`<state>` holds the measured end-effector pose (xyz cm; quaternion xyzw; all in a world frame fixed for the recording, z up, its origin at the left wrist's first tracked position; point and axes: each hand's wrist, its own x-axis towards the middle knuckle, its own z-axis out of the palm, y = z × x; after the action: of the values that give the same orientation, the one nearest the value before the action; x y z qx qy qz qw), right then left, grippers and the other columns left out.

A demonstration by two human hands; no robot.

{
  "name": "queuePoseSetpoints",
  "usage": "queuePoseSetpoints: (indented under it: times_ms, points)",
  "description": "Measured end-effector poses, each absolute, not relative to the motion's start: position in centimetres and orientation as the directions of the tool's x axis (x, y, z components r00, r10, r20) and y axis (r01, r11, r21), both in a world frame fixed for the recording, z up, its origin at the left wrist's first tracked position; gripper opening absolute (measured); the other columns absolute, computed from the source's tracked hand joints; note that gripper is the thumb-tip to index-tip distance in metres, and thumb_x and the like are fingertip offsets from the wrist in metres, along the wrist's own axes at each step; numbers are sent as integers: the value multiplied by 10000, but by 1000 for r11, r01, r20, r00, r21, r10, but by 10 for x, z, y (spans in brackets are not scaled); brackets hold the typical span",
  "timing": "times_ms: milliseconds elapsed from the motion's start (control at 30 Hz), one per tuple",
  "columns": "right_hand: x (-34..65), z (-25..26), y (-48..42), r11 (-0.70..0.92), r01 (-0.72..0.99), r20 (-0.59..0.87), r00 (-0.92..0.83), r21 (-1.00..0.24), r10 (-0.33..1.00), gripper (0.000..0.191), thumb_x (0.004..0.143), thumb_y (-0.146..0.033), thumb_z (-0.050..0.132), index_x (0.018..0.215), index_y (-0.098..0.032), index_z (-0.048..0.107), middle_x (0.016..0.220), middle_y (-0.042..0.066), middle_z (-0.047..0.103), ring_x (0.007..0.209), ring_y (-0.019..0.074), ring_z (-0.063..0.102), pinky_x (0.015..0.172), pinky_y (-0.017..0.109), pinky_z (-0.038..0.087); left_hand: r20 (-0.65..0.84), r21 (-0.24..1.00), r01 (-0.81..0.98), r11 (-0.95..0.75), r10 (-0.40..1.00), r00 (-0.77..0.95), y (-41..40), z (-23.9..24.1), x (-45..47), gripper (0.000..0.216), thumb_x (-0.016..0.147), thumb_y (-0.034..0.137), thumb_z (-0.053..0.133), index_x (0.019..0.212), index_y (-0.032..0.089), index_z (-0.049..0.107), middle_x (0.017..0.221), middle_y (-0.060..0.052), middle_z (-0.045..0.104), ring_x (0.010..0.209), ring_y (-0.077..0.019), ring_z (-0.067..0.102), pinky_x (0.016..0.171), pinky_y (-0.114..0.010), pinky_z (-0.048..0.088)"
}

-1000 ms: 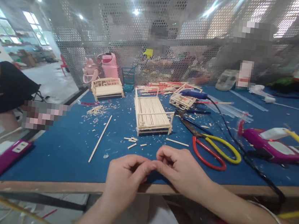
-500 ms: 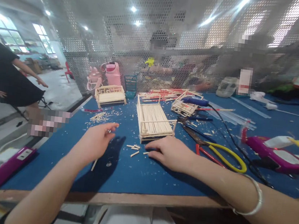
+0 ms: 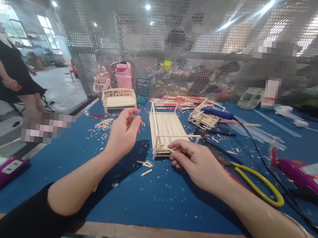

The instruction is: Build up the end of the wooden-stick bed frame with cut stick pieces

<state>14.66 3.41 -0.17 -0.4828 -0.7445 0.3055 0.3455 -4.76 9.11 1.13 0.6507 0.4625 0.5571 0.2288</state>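
A miniature bed frame (image 3: pixel 169 126) made of pale wooden sticks stands on the blue tabletop, with posts and a rail at its near end. At that rail, my right hand (image 3: pixel 196 164) pinches a short wooden stick (image 3: pixel 173 150) between thumb and forefinger. My left hand (image 3: pixel 124 130) is raised to the left of the bed frame, its fingers curled toward the thumb; whatever may be between them is hidden. Several cut stick pieces (image 3: pixel 146 167) lie on the table in front of the frame, between my hands.
A small stick bench (image 3: pixel 119 100) stands back left near wood scraps (image 3: pixel 103 123). Another stick piece (image 3: pixel 204 117) lies behind, by a blue-handled tool (image 3: pixel 219 113). Yellow-handled pliers (image 3: pixel 258 181), a black cord and a purple glue gun (image 3: pixel 305 175) occupy the right. A person (image 3: pixel 11 66) is at left.
My right hand has lifted from the loose pieces with a short stick and moved to the bed's near rail. My left hand has moved up and right, nearer the bed.
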Motion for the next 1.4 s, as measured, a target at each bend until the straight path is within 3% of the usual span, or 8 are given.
queuePoseSetpoints:
  times_ms: [133, 300, 500, 700, 900, 1100, 1233, 1400]
  points:
    - [148, -4, 33, 174, 302, 83, -289, -937, 954, 116, 818, -186, 487, 892, -161, 572, 742, 35, 670, 656, 114, 639, 605, 235, 512, 536, 806, 326, -494, 843, -48, 79, 14, -44, 77, 819, 213, 499, 892, 189, 490, 663, 30, 532, 517, -90, 471, 466, -206, 364]
    - [150, 9, 29, 64, 146, 17, -302, -987, 953, 110, 739, -248, 603, 809, -163, 597, 704, 26, 687, 604, 111, 645, 515, 203, 489, 737, 596, 391, -701, 672, 81, 52, 21, -40, 167, 890, 283, 426, 788, 200, 527, 586, 39, 468, 494, -96, 421, 492, -229, 336]
    - [151, 17, 20, 269, 182, 201, -320, -946, 926, 111, 691, -276, 650, 715, -169, 668, 595, 0, 666, 517, 105, 583, 482, 212, 455, 450, 414, 592, -692, 721, 527, 20, 16, -29, 344, 805, 503, 542, 714, 173, 570, 579, 12, 530, 480, -109, 424, 467, -233, 285]
    - [147, 14, 17, 375, 215, 276, -380, -902, 883, 86, 687, -233, 642, 644, -167, 677, 589, 3, 656, 534, 100, 563, 496, 207, 433, 346, 414, 560, -718, 693, 632, 10, 9, -24, 417, 928, 358, 369, 597, 177, 546, 527, 8, 539, 470, -108, 444, 476, -215, 293]
    - [146, 7, 33, -20, 117, -56, -314, -993, 948, 88, 699, -225, 651, 652, -154, 627, 494, -46, 559, 410, 58, 481, 375, 165, 389, 187, 486, 678, -552, 823, 536, 8, 15, -36, 350, 898, 267, 402, 613, 181, 585, 523, 21, 555, 494, -115, 489, 511, -217, 341]
    - [137, 3, 43, -88, 129, -106, -140, -988, 984, 112, 830, -201, 551, 747, -156, 611, 449, -69, 520, 325, 41, 445, 299, 136, 348, 288, 805, 550, -221, 957, -37, 38, 23, -39, 313, 773, 165, 504, 1085, 151, 502, 818, -13, 617, 610, -121, 526, 566, -235, 400]
    - [125, 5, 44, -74, 152, -90, -102, -986, 991, 125, 861, -209, 510, 817, -160, 616, 435, -81, 499, 304, 45, 439, 280, 136, 341, 124, 935, 340, -105, 992, -33, 60, 32, -29, 460, 669, 48, 480, 1117, 143, 442, 744, 21, 617, 480, -79, 435, 484, -218, 334]
    - [123, 8, 45, -11, 210, -38, -125, -978, 991, 157, 861, -218, 508, 843, -148, 648, 430, -78, 493, 300, 50, 436, 288, 145, 341, 88, 985, 141, -96, 994, 65, 61, 25, -20, 786, 601, 7, 507, 1342, 118, 268, 742, 19, 621, 605, -109, 549, 561, -229, 395]
